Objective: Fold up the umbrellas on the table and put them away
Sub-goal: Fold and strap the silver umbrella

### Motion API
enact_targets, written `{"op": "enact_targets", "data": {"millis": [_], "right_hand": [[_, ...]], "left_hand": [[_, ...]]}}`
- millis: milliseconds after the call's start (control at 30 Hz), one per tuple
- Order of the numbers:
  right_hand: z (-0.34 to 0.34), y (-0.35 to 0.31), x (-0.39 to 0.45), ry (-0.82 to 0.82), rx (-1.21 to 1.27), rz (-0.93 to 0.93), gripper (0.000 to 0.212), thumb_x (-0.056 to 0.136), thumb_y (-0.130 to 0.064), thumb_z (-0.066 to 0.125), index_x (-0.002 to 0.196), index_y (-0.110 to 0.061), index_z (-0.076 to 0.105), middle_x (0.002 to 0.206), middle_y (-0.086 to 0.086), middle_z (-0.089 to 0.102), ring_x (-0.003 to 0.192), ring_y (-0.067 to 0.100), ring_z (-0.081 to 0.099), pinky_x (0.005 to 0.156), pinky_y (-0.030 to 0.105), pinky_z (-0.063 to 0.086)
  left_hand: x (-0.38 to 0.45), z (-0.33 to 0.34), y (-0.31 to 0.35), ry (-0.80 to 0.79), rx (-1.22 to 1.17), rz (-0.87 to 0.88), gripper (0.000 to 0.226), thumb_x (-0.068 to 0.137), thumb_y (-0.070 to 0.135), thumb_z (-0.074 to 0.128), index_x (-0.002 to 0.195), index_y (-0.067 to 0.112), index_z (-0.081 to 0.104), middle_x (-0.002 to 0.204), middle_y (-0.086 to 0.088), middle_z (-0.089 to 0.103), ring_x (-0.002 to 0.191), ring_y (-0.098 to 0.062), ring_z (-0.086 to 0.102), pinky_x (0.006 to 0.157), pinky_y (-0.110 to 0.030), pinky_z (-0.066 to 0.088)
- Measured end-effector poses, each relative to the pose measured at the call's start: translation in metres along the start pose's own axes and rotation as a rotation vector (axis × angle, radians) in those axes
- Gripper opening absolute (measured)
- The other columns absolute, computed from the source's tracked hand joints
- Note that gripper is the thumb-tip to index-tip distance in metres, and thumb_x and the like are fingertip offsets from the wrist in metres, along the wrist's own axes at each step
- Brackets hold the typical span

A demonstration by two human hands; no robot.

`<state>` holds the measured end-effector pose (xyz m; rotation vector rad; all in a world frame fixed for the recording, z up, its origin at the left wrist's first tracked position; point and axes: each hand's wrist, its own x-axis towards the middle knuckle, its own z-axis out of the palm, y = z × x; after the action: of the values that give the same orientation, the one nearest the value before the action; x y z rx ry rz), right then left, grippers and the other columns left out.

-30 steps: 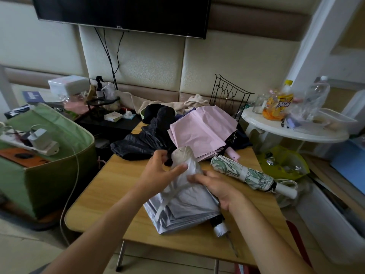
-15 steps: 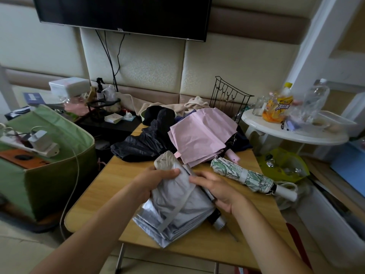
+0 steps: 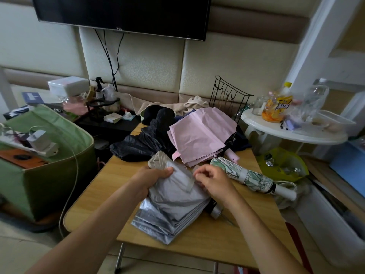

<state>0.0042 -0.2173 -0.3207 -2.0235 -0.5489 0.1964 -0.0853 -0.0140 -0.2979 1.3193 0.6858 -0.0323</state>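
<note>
clamping the grey umbrella (image 3: 173, 202) on the table (image 3: 246, 240), the left hand (image 3: 152, 179) gripped its canopy; the right hand (image 3: 212, 179) pinched the strap (image 3: 186, 179). a slip risked the pleats springing loose.

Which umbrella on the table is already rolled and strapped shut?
The leaf-print umbrella, right of the hands: rolled tight, white strap around it. The silver, pink and black ones lie loose.
</note>
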Motion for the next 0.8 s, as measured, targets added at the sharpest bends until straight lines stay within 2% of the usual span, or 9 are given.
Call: {"op": "enact_targets", "data": {"millis": [67,167,267,333,433,533,600,700,800], "right_hand": [[0.0,0.001,-0.001,-0.121,-0.087,0.038,0.014,0.093,-0.041,0.07,0.095,-0.028,0.076,0.096,-0.012,0.074,0.093,0.007,0.069,0.089,0.039,0.058],[0.002,-0.002,-0.003,-0.259,-0.066,0.118,0.052,0.079,-0.067,0.075,0.113,-0.028,0.067,0.11,-0.007,0.073,0.099,0.01,0.071,0.091,0.038,0.06],[0.002,-0.004,-0.004,-0.297,0.001,0.21,0.08,0.06,-0.076,0.082,0.117,-0.024,0.06,0.116,0.001,0.073,0.103,0.017,0.073,0.095,0.044,0.059],[-0.002,-0.007,-0.005,-0.326,0.057,0.257,0.077,0.065,-0.068,0.086,0.119,-0.02,0.062,0.117,0.003,0.073,0.104,0.019,0.073,0.097,0.042,0.058],[-0.007,-0.011,-0.007,-0.323,0.119,0.3,0.068,0.069,-0.05,0.093,0.12,-0.021,0.057,0.119,0.005,0.07,0.104,0.02,0.072,0.091,0.036,0.061],[-0.006,-0.01,-0.006,-0.278,0.116,0.275,0.082,0.062,-0.044,0.098,0.125,-0.028,0.047,0.118,0.005,0.063,0.101,0.022,0.07,0.08,0.036,0.06],[-0.005,-0.012,-0.006,-0.289,0.169,0.229,0.078,0.066,-0.042,0.096,0.127,-0.038,0.048,0.116,0.007,0.064,0.1,0.025,0.071,0.077,0.034,0.059],[-0.004,-0.019,-0.009,-0.369,0.27,0.193,0.061,0.079,-0.033,0.089,0.133,-0.033,0.061,0.124,0.002,0.073,0.11,0.021,0.072,0.099,0.043,0.058],[-0.007,-0.026,-0.014,-0.433,0.35,0.204,0.051,0.086,-0.017,0.081,0.134,-0.024,0.065,0.123,0.002,0.075,0.112,0.023,0.072,0.1,0.038,0.057]], "left_hand": [[0.0,0.0,0.0,-0.002,0.001,-0.001,0.042,0.074,0.016,0.089,0.103,0.003,0.062,0.097,-0.019,0.073,0.083,-0.037,0.072,0.064,-0.042,0.06],[0.002,0.0,0.0,-0.015,-0.001,0.006,0.044,0.074,0.016,0.088,0.106,0.001,0.063,0.094,-0.018,0.076,0.08,-0.037,0.074,0.064,-0.042,0.062],[0.004,-0.001,-0.001,-0.039,-0.006,0.028,0.05,0.072,0.017,0.09,0.111,-0.001,0.066,0.091,-0.017,0.078,0.078,-0.035,0.076,0.063,-0.041,0.062],[0.004,-0.001,-0.001,-0.051,-0.017,0.041,0.055,0.069,0.018,0.091,0.113,-0.001,0.066,0.093,-0.017,0.078,0.08,-0.035,0.077,0.065,-0.042,0.062],[0.002,-0.001,-0.001,-0.076,-0.029,0.062,0.054,0.07,0.018,0.09,0.114,0.0,0.066,0.094,-0.016,0.078,0.082,-0.034,0.077,0.068,-0.042,0.063],[-0.002,0.002,0.0,-0.108,-0.028,0.167,0.044,0.076,0.017,0.087,0.113,0.002,0.068,0.097,-0.016,0.078,0.086,-0.032,0.077,0.073,-0.041,0.063],[-0.005,0.004,0.002,-0.118,-0.019,0.265,0.036,0.08,0.014,0.084,0.111,0.004,0.069,0.101,-0.016,0.077,0.089,-0.03,0.077,0.074,-0.039,0.063],[-0.011,0.005,0.005,-0.182,-0.024,0.345,0.044,0.08,0.014,0.084,0.119,0.008,0.066,0.108,-0.012,0.077,0.097,-0.029,0.075,0.085,-0.043,0.062],[-0.015,0.008,0.007,-0.225,-0.015,0.378,0.043,0.082,0.013,0.082,0.121,0.013,0.063,0.108,-0.01,0.077,0.095,-0.028,0.076,0.08,-0.039,0.063]]}}
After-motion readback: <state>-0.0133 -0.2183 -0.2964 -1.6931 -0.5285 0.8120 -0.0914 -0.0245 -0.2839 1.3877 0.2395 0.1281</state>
